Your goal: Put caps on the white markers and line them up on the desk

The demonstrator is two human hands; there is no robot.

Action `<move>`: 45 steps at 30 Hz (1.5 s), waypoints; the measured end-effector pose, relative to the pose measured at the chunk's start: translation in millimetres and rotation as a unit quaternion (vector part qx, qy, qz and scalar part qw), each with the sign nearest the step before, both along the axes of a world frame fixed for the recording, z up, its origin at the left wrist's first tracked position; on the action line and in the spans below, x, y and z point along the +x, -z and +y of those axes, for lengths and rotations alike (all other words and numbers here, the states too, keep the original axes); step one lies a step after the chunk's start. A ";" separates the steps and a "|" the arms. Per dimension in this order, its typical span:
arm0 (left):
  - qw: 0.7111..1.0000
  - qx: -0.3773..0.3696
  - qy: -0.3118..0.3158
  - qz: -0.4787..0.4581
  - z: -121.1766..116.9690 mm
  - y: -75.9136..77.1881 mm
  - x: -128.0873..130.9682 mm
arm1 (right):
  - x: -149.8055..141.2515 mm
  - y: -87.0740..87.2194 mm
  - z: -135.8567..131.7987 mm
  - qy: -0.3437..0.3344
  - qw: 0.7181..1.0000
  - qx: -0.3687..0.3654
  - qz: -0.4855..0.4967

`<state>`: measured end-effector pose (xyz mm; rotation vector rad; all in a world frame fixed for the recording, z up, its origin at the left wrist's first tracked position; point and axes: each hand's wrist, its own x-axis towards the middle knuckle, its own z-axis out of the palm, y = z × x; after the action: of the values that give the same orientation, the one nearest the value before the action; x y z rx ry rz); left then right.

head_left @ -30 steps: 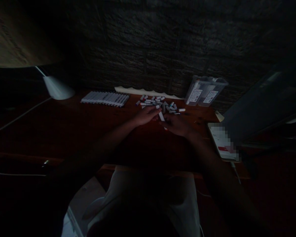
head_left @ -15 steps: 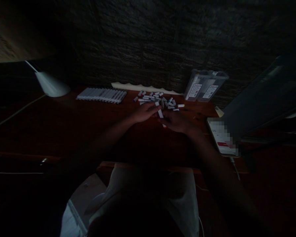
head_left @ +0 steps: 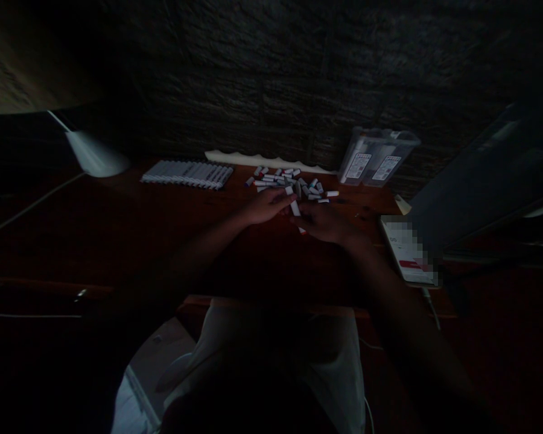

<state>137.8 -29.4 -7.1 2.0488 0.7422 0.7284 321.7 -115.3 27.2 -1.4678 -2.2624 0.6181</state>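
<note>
Between my two hands is a white marker (head_left: 292,201), slanted, with a reddish end low by the right fingers. My left hand (head_left: 268,205) grips its upper part, the thumb lying across it. Around its lower part the fingers of my right hand (head_left: 322,220) are closed. Just beyond the hands lies a loose pile of caps and short marker pieces (head_left: 278,179), white and grey with coloured ends. Farther left, several markers (head_left: 187,173) lie side by side in a slanted row. Dim light hides the undersides of both hands.
A clear plastic case (head_left: 374,158) with labels stands at the back right, near the dark wall (head_left: 271,78). A lamp base (head_left: 95,155) is at the left. At the right edge a phone-like device (head_left: 405,247) lies with a cable. The wooden table (head_left: 95,235) ends before my lap.
Hardly anything differs. Both hands keep the same hold on the marker, and the pile and row look unmoved.
</note>
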 end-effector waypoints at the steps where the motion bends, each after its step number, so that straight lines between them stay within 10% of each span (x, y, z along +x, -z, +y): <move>1: 1.000 0.004 0.001 0.000 0.3 0.3 0.0 | 0.0 0.0 0.1 0.001 1.000 0.000 -0.002; 45: 0.991 0.107 -0.012 0.081 -7.3 -8.2 0.7 | -2.8 -5.8 -4.1 -0.025 0.998 0.023 -0.049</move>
<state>138.4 -36.7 1.1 2.3189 0.8094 0.6856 318.9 -119.5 33.0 -1.4522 -2.3776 0.5147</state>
